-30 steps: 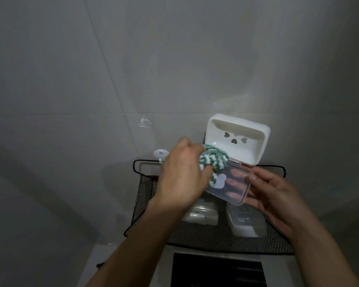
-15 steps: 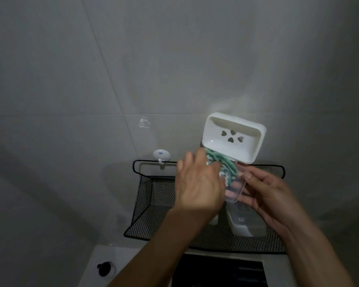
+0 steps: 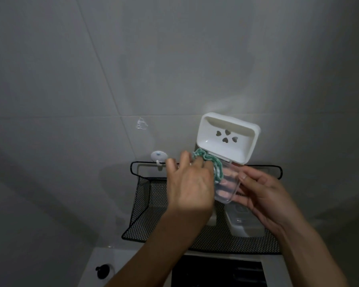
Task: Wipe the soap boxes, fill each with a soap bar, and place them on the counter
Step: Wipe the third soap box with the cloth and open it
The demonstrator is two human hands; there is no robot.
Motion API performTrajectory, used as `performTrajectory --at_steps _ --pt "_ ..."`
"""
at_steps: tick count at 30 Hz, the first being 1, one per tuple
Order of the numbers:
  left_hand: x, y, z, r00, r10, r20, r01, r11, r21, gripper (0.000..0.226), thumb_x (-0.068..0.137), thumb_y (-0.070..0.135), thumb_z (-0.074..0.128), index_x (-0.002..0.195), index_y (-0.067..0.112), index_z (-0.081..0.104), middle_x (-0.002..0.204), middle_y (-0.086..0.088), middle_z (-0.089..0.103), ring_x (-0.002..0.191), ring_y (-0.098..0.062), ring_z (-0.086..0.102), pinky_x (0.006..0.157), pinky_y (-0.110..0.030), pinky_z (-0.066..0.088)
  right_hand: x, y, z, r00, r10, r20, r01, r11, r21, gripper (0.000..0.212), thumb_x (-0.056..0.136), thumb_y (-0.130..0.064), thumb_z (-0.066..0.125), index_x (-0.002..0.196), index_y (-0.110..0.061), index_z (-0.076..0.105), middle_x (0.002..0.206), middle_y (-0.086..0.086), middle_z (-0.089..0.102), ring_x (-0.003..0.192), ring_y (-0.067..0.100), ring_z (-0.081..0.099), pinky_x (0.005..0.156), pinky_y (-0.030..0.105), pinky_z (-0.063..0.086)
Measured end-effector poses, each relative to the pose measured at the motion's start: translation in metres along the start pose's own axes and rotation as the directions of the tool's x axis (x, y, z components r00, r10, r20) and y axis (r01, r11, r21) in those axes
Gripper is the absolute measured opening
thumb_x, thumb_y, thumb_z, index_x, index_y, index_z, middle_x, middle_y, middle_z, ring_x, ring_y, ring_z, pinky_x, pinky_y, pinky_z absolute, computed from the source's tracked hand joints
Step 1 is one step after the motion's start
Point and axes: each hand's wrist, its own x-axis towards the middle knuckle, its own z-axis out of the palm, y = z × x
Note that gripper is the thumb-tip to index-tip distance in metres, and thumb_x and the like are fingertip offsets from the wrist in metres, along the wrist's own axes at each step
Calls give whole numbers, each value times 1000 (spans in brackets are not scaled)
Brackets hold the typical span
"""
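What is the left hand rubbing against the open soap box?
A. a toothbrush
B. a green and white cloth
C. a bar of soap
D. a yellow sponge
B: the left hand holds a green and white cloth against the clear lid of the open soap box, which the right hand holds above the black mesh basket.
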Motion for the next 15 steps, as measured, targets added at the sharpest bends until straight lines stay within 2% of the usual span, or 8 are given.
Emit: performTrajectory --at_steps 4,6,8,12,15 --pt "0 4 6 992 129 9 -128 987 -96 33 86 21 59 117 30 55 125 10 62 117 -17 39 81 -39 20 0 -3 -2 1000 5 -14 -5 1000 -16 31 94 -3 52 122 1 64 116 22 72 97 29 74 68 39 63" --pt "-1 7 7 978 208 3 -206 968 -144 35 87 21 51 120 30 57 128 12 60 116 -18 40 77 -37 17 1 -4 -4 1000 12 -16 -13 1000 -15 30 97 -4 49 123 -1 64 115 20 73 94 25 75 64 35 62" --pt "-1 8 10 959 281 18 -275 947 -169 41 86 20 49 125 29 58 131 13 57 116 -19 39 79 -37 20 1 -4 -4 1000 19 -15 -19 1000 0 33 95 -8 51 125 -2 64 115 19 73 93 23 75 62 32 61" --pt "6 1 11 921 376 98 -344 905 -249 49 88 15 52 133 33 58 143 15 48 122 -18 34 90 -41 26 1 -5 -8 1000 18 -9 -18 1000 3 39 92 -15 53 127 0 63 120 22 70 102 29 73 72 39 63" --pt "11 -5 7 893 422 160 -358 878 -317 48 89 12 52 130 34 61 142 16 47 124 -17 31 93 -42 24 -1 -2 -11 1000 24 -8 -24 1000 1 36 95 -13 51 125 3 63 119 24 70 99 30 73 73 37 63"
